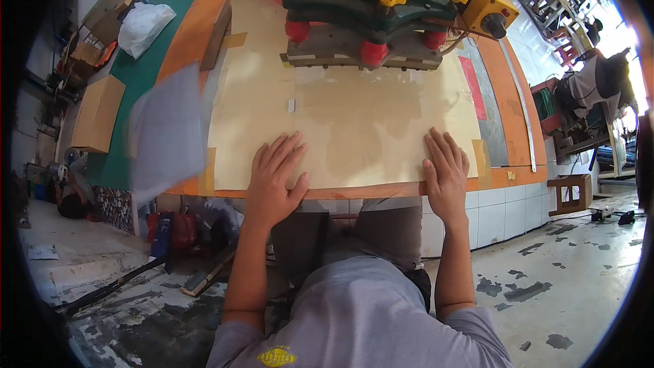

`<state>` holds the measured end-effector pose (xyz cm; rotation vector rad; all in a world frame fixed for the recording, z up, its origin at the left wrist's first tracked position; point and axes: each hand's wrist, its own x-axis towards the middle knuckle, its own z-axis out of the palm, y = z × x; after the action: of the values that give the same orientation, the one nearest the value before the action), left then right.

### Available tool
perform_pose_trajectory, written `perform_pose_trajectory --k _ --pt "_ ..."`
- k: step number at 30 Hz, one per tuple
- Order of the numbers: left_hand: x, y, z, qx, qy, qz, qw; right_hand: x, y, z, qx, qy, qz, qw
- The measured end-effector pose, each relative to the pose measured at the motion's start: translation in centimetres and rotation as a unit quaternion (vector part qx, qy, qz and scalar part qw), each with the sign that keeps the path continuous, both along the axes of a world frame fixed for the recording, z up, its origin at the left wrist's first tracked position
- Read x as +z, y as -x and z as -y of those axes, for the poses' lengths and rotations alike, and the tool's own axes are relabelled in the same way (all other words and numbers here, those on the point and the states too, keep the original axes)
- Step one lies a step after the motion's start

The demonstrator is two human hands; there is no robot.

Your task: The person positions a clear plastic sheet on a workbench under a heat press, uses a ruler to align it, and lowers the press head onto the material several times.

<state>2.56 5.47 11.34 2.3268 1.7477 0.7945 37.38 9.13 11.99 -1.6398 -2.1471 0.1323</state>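
My left hand lies flat with fingers spread on the near edge of a pale cardboard-covered worktop. My right hand rests flat on the same edge, further right. Neither hand holds anything. A blurred grey sheet hangs in the air to the left of my left hand, over the table's left end. Beyond both hands stands a green machine head with yellow knobs, red feet and a yellow switch box.
A white plastic bag and a cardboard box lie on the green strip at left. A small wooden stool stands on the floor at right. A person sits at the far right; another crouches at the lower left.
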Motion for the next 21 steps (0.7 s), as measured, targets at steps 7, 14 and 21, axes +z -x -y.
perform_pose_trajectory --k 7,14,21 --pt "0.11 0.03 -0.05 0.000 0.000 -0.001 1.000 -0.32 -0.17 -0.06 -0.006 0.005 -0.005 1.000" --pt "-0.05 0.01 -0.09 -0.002 -0.003 -0.004 1.000 -0.33 -0.18 -0.03 -0.006 0.007 -0.008 1.000" --pt "-0.16 0.02 0.01 0.000 -0.010 -0.004 1.000 -0.21 -0.20 0.07 0.000 0.001 -0.017 1.000"
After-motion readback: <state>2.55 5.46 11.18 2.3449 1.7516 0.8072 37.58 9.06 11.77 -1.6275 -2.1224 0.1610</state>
